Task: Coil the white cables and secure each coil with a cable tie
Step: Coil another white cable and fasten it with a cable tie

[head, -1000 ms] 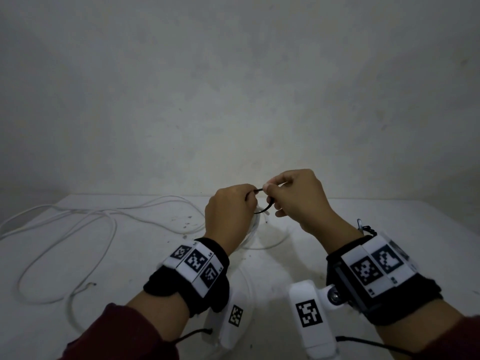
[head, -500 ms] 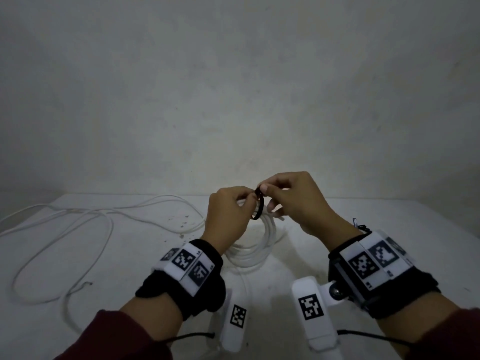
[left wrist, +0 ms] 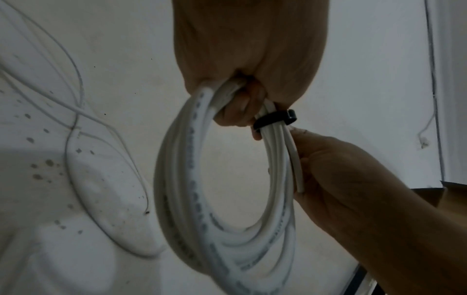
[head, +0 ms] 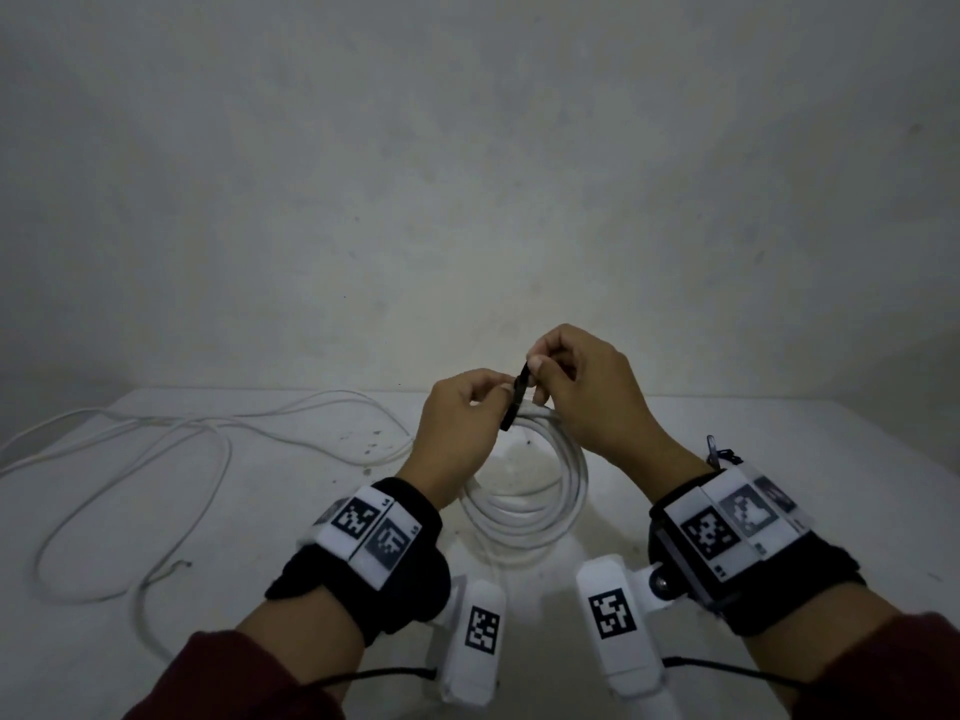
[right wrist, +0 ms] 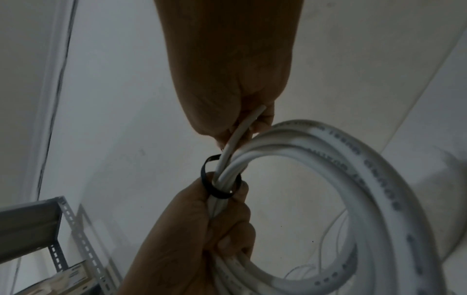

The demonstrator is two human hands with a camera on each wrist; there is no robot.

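The coil is held above the surface in the curled left hand. The tie is pinched by the right hand. It is seen looped around the strands from the wrist views (seemingly not tight). A loose cable lies left.

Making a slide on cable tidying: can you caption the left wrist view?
Left hand grips a coil of white cable looped by a black cable tie; right hand alongside.
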